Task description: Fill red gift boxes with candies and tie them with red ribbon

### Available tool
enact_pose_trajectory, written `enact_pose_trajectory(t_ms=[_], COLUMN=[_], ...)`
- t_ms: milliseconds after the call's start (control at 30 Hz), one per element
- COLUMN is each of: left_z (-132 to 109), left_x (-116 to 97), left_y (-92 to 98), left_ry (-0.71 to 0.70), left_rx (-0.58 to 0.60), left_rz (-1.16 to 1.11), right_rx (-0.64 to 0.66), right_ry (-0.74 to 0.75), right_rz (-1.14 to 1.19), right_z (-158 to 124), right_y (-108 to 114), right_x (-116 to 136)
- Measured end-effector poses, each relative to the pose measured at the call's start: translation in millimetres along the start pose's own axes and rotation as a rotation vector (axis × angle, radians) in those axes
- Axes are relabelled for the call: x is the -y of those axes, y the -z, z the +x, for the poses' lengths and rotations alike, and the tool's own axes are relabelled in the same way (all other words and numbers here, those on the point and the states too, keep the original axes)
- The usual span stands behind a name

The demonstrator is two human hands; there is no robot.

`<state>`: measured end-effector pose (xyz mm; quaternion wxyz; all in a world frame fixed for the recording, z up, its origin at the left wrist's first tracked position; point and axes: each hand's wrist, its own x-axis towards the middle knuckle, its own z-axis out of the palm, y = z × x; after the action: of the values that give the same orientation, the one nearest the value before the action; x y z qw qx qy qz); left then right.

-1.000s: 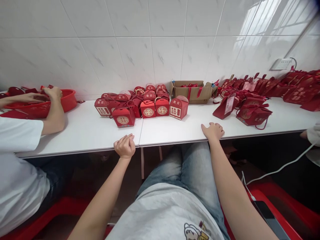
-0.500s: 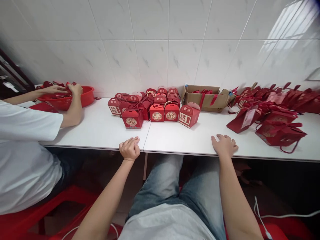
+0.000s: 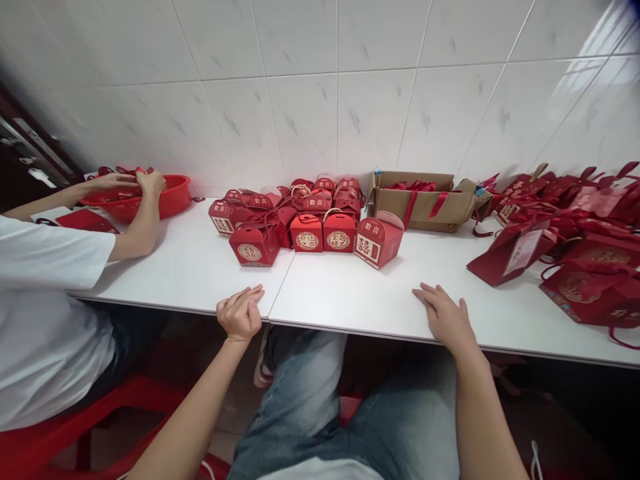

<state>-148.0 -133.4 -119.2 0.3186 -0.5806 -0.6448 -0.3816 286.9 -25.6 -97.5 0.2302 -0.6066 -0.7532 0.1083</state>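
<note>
Looks like you're idling, left hand [image 3: 240,313] fisted, right hand [image 3: 449,321] spread, and red boxes [image 3: 340,233] at 12 o'clock need a reach.

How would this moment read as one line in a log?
left hand: curled, at table | right hand: open, empty | beyond: red boxes, cardboard box with ribbons | co-worker's hands: at red tub

Red printed boxes [image 3: 307,232] stand clustered on a table [image 3: 345,290]
</note>
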Motion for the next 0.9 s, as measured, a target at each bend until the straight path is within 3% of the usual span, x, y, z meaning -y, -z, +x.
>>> enact_pose_trajectory(t_ms=[300,567,900], left_z=[6.3,4.1,3.4], left_x=[-4.5,-2.8,-5.2], left_y=[8.3,9.6,7.9], left_ry=[-0.075,-0.125,-0.139], left_rx=[0.01,-0.003,-0.049], left_rz=[0.032,0.039,0.029], right_rx=[-0.156,-0.258,-0.263], right_ry=[0.015,-0.005,-0.109], right_rz=[0.143,0.041,-0.079], right_z=[-5.0,-5.1,-2.9], right_y=[-6.8,-13.5,-13.1], right_x=[-8.2,-1.9,-2.7])
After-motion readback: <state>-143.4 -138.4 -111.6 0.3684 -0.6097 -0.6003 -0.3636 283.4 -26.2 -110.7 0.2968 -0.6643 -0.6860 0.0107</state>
